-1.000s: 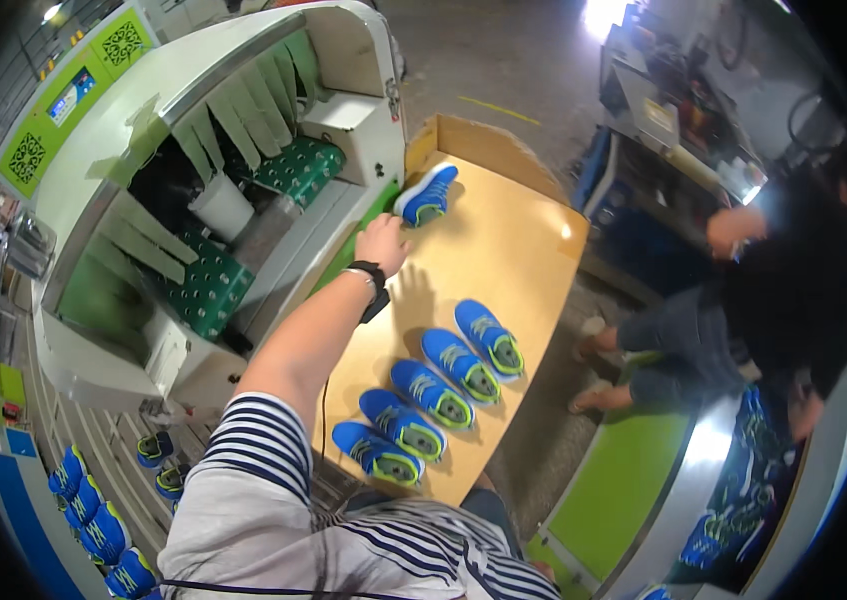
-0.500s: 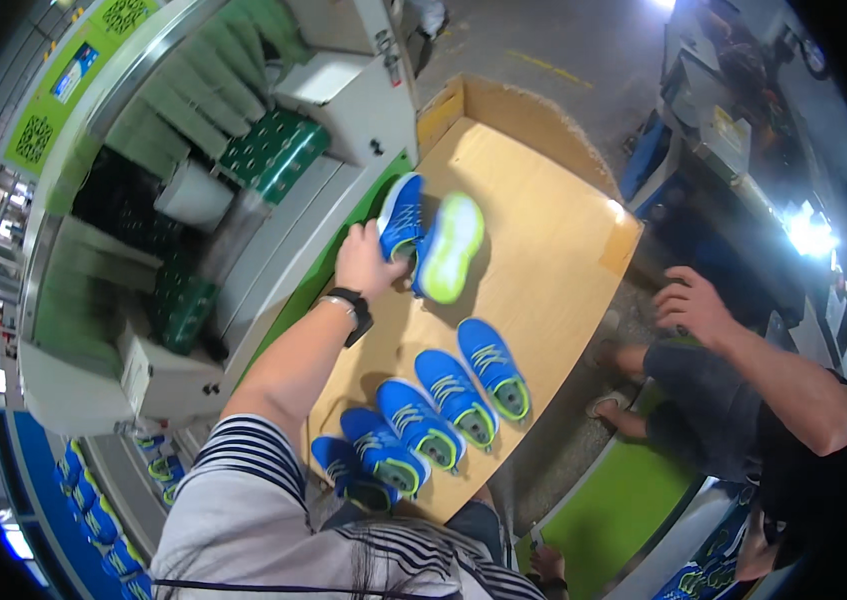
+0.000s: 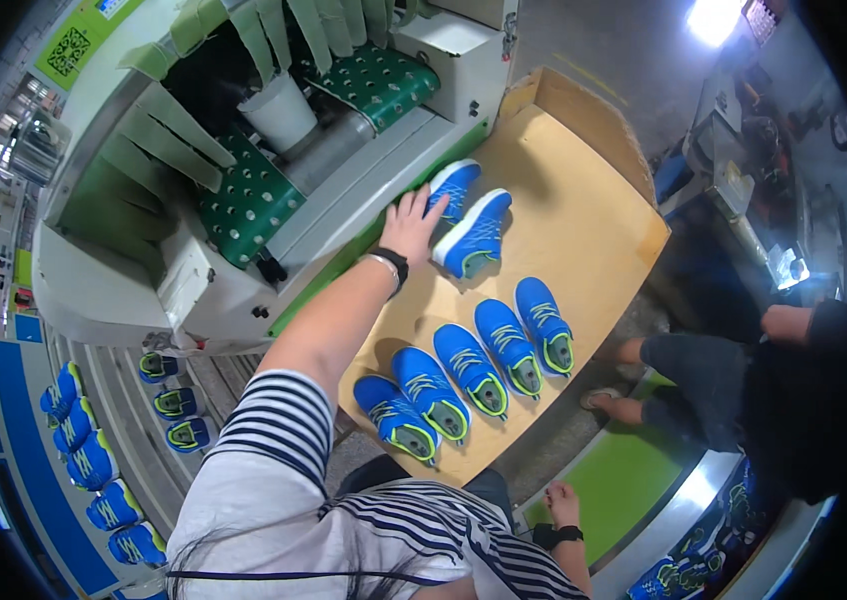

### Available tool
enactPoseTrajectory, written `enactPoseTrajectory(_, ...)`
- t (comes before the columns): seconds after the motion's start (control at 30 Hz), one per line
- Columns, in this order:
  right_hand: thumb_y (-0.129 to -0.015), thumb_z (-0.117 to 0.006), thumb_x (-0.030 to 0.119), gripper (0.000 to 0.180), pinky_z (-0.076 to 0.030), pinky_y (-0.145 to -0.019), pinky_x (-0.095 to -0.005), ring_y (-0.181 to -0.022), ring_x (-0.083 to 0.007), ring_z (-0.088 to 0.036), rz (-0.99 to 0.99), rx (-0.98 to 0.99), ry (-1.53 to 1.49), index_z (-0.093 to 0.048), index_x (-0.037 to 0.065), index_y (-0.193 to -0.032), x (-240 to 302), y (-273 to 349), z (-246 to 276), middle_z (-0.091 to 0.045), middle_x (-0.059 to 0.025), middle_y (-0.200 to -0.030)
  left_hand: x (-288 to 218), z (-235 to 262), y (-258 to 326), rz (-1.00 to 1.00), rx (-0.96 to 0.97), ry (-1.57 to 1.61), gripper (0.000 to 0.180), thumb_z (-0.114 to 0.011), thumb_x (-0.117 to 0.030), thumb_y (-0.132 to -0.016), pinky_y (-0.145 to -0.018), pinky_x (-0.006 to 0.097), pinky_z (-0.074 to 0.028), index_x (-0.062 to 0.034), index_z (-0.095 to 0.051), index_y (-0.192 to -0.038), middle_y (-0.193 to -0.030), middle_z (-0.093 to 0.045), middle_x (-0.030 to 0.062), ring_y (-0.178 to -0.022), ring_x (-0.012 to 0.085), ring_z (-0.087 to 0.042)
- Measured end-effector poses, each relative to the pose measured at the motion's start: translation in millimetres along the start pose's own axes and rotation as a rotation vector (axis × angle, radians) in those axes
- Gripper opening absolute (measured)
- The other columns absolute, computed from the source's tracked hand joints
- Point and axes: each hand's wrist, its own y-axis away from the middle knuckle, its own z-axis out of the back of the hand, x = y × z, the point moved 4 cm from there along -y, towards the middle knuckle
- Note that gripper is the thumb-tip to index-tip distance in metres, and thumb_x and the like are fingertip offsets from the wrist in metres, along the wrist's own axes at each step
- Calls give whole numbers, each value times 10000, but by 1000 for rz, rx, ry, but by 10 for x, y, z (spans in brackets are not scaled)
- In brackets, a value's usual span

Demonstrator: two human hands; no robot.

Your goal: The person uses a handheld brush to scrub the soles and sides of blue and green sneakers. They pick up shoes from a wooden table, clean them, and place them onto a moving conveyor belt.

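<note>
My left hand [image 3: 411, 228], with a black band on its wrist, reaches to the table's far left edge. Its fingers are spread and touch the heel end of a blue shoe [image 3: 457, 186], partly hiding it. Close beside that shoe, a second blue shoe [image 3: 479, 236] leans tilted, its white sole edge toward my hand. Nearer to me, several blue shoes [image 3: 464, 362] with lime linings and laces lie in a slanted row, toes pointing away. My right hand [image 3: 561, 500] hangs low beside the table's near end, fingers curled, with nothing visible in them.
The wooden table [image 3: 583, 200] has a raised cardboard edge [image 3: 593, 120] at its far end. Along its left stands a machine [image 3: 343, 170] with green perforated belts and strip curtains. Racks at lower left hold more shoes [image 3: 91, 460]. Another person [image 3: 743, 400] is at the right.
The second shoe has gone from sole-up to leaning beside the first. My left hand has loosened from a grip to spread fingers. My right hand has risen into fuller view.
</note>
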Motion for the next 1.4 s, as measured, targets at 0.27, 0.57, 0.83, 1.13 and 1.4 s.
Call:
enactPoseTrajectory(0.27,-966,-662,167,234,-529,-669,-269,-740,-135,-648,-69,-21,178,-641,-5,-1123,-240,333,139,-691,-80,-907,-9,106,71,232,41,-1,1132,-865,-400,-681,-961,493,-447,-106,-260,-1592,-1311,-539,223,-1134,396,-545)
enactPoseTrajectory(0.57,-915,-590,112,150,-497,-573,-292,-648,-153,-612,-248,112,199,-679,18,-991,-737,231,-12,-662,-73,-809,282,316,1490,457,212,872,711,-743,-351,-903,-1069,397,-463,5,-466,-1454,-1394,-572,194,-1256,319,-587)
enactPoseTrajectory(0.83,-971,-628,152,235,-532,-733,-294,-801,-143,-639,253,-53,277,-642,15,-1162,778,11,-330,-683,-55,-914,-741,341,276,85,-224,615,853,-764,-315,-868,-1134,458,-397,16,-329,-1522,-1457,-463,274,-1344,439,-471)
enactPoseTrajectory(1.13,-997,-647,145,310,-524,-869,-271,-990,-139,-642,457,-44,115,-608,25,-1280,1708,104,-434,-673,-74,-1095,-301,-354,-200,355,185,995,1198,-898,-336,-745,-1043,376,-496,75,-134,-1572,-1404,-552,262,-1266,292,-589)
enactPoseTrajectory(1.4,-909,-739,181,693,-410,-1118,-389,-1349,-319,-511,961,11,321,-414,67,-1511,3393,-91,-1301,-527,-193,-1451,-449,330,867,462,397,2474,492,-472,-440,-1044,-1025,591,-515,-106,-585,-1387,-1291,-684,120,-1222,317,-638)
